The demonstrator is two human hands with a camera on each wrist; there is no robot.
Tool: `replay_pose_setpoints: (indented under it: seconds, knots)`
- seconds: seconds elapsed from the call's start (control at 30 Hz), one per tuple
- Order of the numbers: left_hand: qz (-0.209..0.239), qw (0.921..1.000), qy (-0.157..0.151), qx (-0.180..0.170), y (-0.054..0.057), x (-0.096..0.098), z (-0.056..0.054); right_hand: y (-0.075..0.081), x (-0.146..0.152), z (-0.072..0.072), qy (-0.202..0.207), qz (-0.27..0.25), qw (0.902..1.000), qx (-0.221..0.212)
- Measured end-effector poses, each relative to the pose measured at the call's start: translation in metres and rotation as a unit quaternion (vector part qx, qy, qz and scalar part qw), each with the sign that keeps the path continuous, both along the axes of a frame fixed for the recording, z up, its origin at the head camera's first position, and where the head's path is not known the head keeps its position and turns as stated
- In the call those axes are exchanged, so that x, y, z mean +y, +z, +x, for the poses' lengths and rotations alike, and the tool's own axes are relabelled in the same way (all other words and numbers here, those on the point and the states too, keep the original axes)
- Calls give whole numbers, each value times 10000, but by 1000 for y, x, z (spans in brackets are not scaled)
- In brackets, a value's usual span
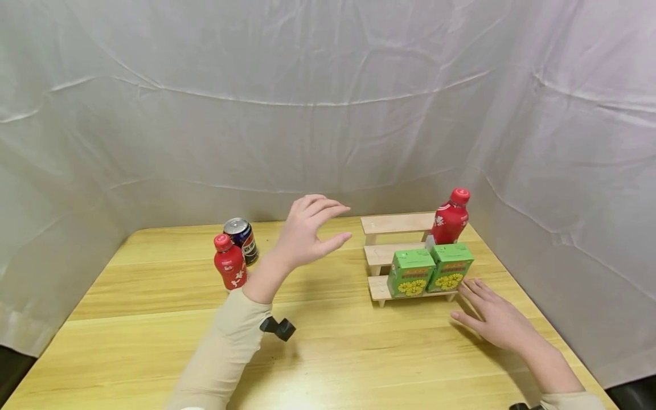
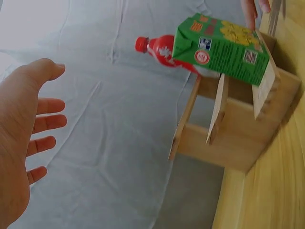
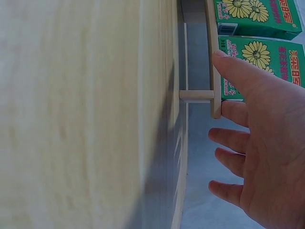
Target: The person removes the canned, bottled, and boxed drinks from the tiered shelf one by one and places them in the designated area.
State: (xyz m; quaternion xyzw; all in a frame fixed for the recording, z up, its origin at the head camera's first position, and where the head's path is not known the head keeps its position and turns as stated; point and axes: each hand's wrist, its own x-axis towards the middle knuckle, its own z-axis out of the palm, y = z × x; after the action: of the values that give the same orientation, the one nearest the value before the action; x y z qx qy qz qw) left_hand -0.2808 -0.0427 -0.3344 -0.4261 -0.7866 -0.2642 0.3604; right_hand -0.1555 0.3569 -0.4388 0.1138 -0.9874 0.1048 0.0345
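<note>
Cartons (image 1: 411, 274), both green, stand side by side on the lowest step of a wooden rack (image 1: 389, 254), just left of my right grip (image 1: 492, 316). That grip is wide, fingers spread, holding nothing; whether a fingertip touches the nearer carton (image 1: 451, 267), I cannot tell. My left grip (image 1: 304, 232), also wide and empty, hangs above the worktop (image 1: 328, 353), left of the rack. I judge the step in hand to be settling this row: light fingertips low on the nearer carton should serve, as a hard push could shift the rack. A red bottle (image 1: 451, 221) rises behind that carton. Left of my left grip stand another red bottle (image 1: 230, 265) and, just behind it, a dark can (image 1: 247, 238). Pale wood grain runs beneath both grips; wrinkled grey sheeting (image 1: 256, 142) walls the back and sides.
</note>
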Motion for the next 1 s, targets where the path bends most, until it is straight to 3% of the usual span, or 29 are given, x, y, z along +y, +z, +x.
replay_pose_setpoints:
  seconds: [0.63, 1.0]
  knots:
    - [-364, 9990, -110, -248, 7, 75, -2, -1, 0, 1, -31, -33, 10000, 37]
    - [-567, 9957, -2, -732, 7, 112, -7, -2, 1, 0, -10, -22, 10000, 24]
